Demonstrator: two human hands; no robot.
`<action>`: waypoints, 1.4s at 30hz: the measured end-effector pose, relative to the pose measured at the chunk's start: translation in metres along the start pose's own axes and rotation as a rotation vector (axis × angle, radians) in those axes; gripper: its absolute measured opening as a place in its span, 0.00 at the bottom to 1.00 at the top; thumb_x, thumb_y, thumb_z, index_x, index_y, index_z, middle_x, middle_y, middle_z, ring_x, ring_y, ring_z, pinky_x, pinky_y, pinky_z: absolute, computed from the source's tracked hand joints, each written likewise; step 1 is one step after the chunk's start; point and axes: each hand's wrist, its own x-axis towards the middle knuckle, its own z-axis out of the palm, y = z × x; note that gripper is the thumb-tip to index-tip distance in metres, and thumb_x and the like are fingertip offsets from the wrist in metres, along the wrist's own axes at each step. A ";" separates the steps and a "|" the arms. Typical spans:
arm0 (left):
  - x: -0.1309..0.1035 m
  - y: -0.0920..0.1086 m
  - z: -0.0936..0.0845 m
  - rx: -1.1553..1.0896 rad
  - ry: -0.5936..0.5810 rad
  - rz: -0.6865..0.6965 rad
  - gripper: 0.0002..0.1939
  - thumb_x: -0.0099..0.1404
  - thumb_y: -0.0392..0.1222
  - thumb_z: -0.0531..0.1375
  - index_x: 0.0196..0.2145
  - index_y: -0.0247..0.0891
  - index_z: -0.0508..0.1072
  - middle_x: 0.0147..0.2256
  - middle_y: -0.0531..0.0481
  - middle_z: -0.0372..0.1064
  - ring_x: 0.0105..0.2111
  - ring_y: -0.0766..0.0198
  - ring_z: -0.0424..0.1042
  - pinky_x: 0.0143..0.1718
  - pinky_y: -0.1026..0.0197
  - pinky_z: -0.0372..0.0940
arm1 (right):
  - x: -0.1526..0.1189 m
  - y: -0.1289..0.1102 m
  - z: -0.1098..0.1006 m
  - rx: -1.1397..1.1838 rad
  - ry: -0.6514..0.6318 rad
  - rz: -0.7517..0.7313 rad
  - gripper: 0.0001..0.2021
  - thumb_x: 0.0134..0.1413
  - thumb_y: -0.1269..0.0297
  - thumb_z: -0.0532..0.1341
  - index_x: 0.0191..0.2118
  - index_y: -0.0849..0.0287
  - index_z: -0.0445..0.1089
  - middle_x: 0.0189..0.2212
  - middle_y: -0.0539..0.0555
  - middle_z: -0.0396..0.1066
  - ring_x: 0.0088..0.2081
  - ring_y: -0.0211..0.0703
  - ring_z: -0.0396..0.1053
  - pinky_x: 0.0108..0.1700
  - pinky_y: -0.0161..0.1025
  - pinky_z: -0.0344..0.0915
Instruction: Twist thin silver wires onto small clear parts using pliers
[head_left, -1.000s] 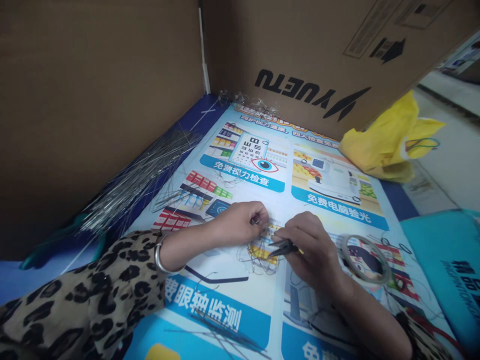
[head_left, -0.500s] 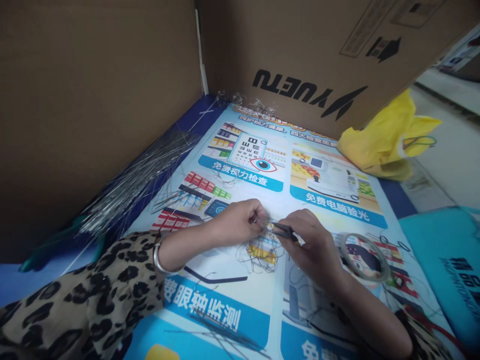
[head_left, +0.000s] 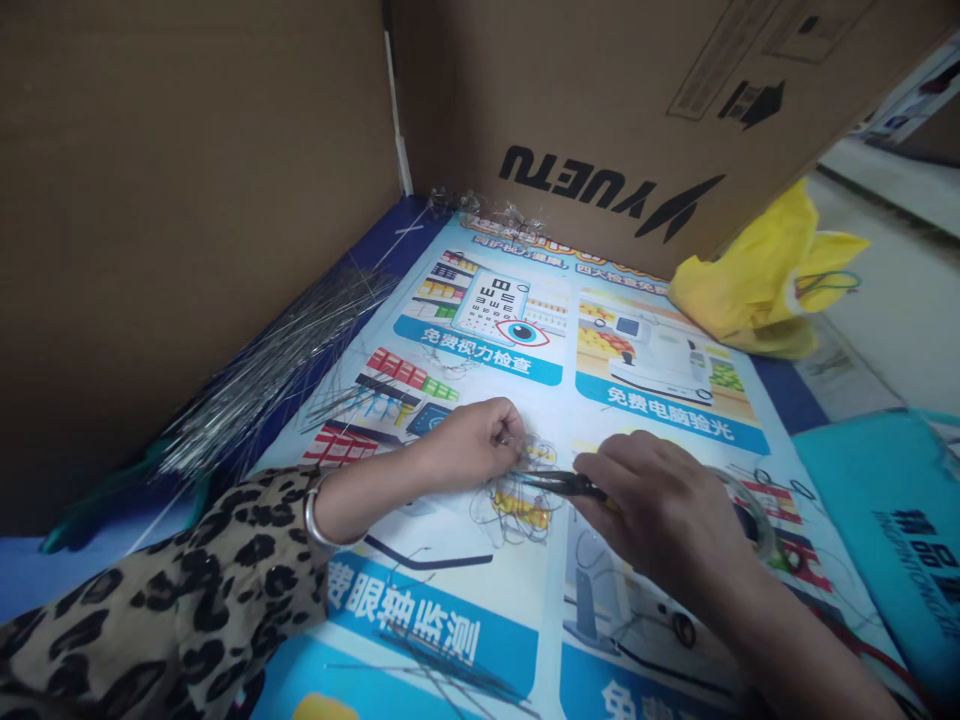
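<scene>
**Two hands at fine wirework, with pliers**

The left hand (head_left: 476,442) is closed at the fingertips on a small wire piece (head_left: 504,436), whose form is too fine to make out. The right hand (head_left: 660,505) grips the pliers (head_left: 566,484), their dark nose pointing left and ending just beside the left fingertips; whether it touches the wire piece cannot be told. Directly below the nose, a tangle of thin wires (head_left: 514,515) lies on a printed poster (head_left: 551,560) spread over the blue surface (head_left: 394,235). A sheaf of straight wires (head_left: 274,370) lies left of the poster, against a cardboard panel (head_left: 187,220); further dark strands (head_left: 442,660) lie at the near edge. Right: a roll of tape (head_left: 765,520), partly hidden by the right hand; a yellow bag (head_left: 750,285); a teal bag (head_left: 862,490).
</scene>
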 end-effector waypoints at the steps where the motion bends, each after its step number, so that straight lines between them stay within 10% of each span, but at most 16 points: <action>1: 0.000 0.001 0.000 -0.006 -0.001 -0.004 0.05 0.53 0.31 0.56 0.30 0.37 0.63 0.21 0.59 0.60 0.21 0.73 0.57 0.24 0.69 0.52 | 0.000 -0.002 -0.001 -0.101 -0.018 0.019 0.05 0.49 0.62 0.60 0.26 0.56 0.67 0.24 0.52 0.64 0.30 0.43 0.59 0.32 0.39 0.50; 42: 0.000 -0.004 -0.001 0.112 -0.030 0.073 0.05 0.53 0.34 0.55 0.31 0.38 0.64 0.23 0.58 0.60 0.22 0.72 0.58 0.24 0.68 0.51 | -0.004 -0.007 0.017 -0.468 0.063 -0.002 0.03 0.53 0.67 0.56 0.31 0.54 0.66 0.27 0.52 0.63 0.34 0.45 0.53 0.37 0.44 0.44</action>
